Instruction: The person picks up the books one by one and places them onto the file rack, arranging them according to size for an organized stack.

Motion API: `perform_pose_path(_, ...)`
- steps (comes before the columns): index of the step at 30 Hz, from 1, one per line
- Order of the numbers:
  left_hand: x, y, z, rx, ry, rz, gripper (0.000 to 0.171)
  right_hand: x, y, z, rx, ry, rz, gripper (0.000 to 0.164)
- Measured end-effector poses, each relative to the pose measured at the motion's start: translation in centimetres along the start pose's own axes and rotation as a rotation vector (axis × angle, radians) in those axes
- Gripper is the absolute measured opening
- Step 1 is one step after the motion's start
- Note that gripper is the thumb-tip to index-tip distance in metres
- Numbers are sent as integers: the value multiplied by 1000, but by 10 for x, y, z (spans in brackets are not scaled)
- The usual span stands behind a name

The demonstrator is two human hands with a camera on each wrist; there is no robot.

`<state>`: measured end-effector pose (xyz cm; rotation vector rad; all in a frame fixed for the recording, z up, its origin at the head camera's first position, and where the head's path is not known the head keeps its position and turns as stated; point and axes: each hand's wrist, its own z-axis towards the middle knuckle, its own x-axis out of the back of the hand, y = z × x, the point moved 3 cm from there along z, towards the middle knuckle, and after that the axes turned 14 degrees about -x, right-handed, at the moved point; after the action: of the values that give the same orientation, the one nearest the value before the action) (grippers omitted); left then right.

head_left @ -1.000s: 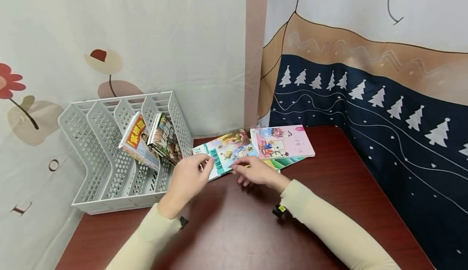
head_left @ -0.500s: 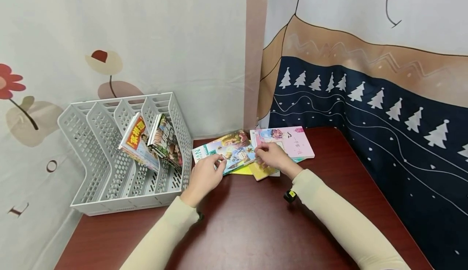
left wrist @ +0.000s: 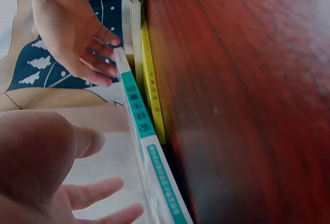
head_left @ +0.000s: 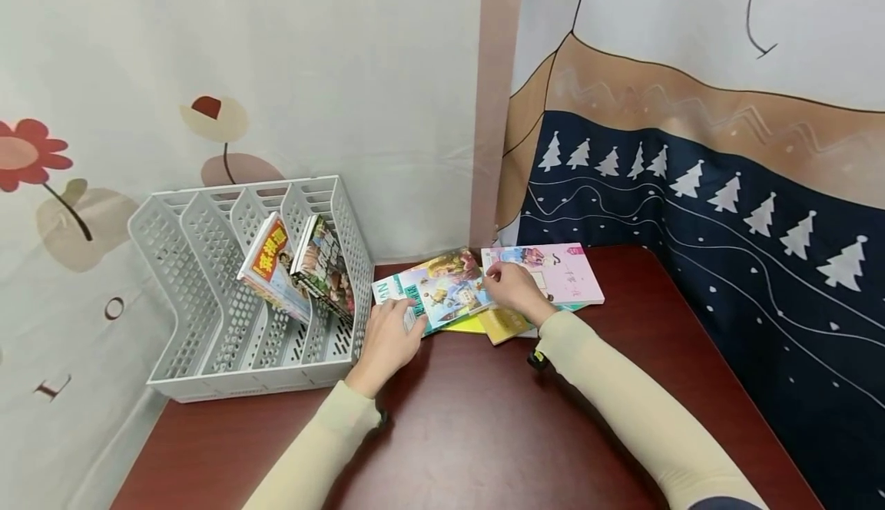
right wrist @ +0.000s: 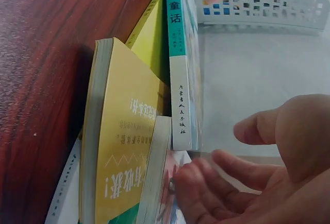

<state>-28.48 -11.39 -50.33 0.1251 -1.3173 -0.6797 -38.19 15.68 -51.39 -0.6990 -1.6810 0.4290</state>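
Note:
A storybook (head_left: 449, 295) with a colourful painted cover and a teal-and-white spine lies on top of several books at the back of the table. My left hand (head_left: 389, 345) is at its left end, fingers spread. In the left wrist view, thumb and fingers are apart with nothing pinched between them. Over the storybook's right end is my right hand (head_left: 515, 289), fingers loosely bent; the right wrist view shows its thumb (right wrist: 258, 127) away from the fingers, holding nothing. Whether those fingertips touch the pink book (head_left: 577, 283) beside them, I cannot tell.
Left of the books stands a grey perforated rack (head_left: 256, 382) with slanted dividers. It holds an orange-covered book (head_left: 273, 264) and dark-covered books (head_left: 325, 268). A mustard book (head_left: 503, 326) and a yellow book (head_left: 466, 326) stick out under the storybook. Curtains hang behind.
My right hand has moved right and back, from the storybook's front edge to its right end, uncovering the mustard book. The left hand has come from beside the rack to the storybook's left end.

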Motion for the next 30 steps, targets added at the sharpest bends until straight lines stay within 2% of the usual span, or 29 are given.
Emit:
perform_pose_path(2,-1,-3,-2,36,-8,-27,53,-8,5,12,-9,4,-40,42)
perform_pose_path(4,-2,-5,-3,66,-16,-45,58,-9,3,14,-38,-10,-60,45)
perform_pose_path(10,-3,-8,-6,154,-32,-73,65,7,-21,-19,-84,-48,-86,52)
perform_pose_path(13,-3,-9,-8,168,-22,-67,65,11,-30,-31,-85,-65,-88,54)
perform_pose_path(16,-1,-11,-7,169,7,-74,62,11,-32,-32,-86,-79,-81,54)
perform_pose_path(20,0,-13,-5,180,36,-106,58,10,-28,-27,-131,-150,7,55)
perform_pose_path(25,-3,-15,-4,194,51,-127,49,7,-18,-23,-225,-286,213,56)
perform_pose_path(30,-2,-13,-2,159,94,-135,39,3,-12,-22,-233,-350,338,55)
